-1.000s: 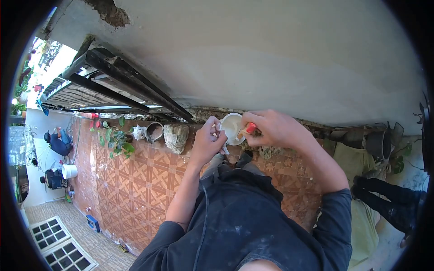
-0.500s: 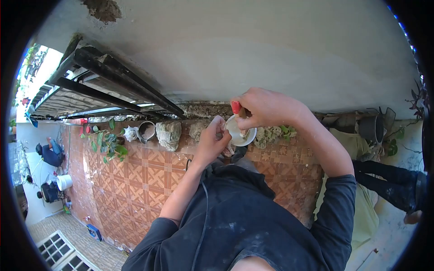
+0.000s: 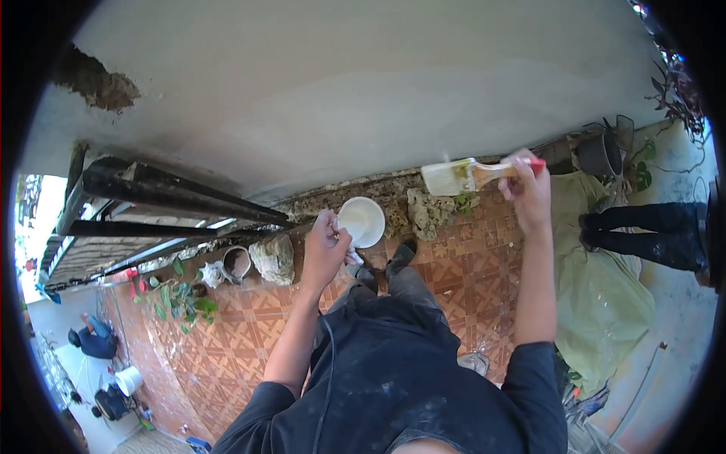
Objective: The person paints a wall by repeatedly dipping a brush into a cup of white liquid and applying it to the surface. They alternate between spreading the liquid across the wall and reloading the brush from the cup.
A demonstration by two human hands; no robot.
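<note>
A white tub point(image 3: 362, 221) with pale paint inside is held at its left rim by my left hand point(image 3: 327, 244), whose fingers are closed on it. Out to the right, my right hand point(image 3: 527, 188) grips a paintbrush point(image 3: 484, 174) by its wooden handle, which has a red end. The brush lies nearly level, its wide bristles coated in white and pointing left, close to the grey wall point(image 3: 378, 91). Brush and tub are well apart.
A black metal frame point(image 3: 174, 197) leans along the wall at left. Rocks point(image 3: 431, 214), a pot point(image 3: 237, 262) and a leafy plant point(image 3: 181, 295) line the wall's foot. A green cloth point(image 3: 605, 280) lies at right, where another person's legs point(image 3: 643, 231) stand. Another person point(image 3: 97, 342) is far left.
My right hand has lifted the paintbrush out of the tub and moved right with it. The tub has shifted slightly left in view, still in my left hand, as the camera turned.
</note>
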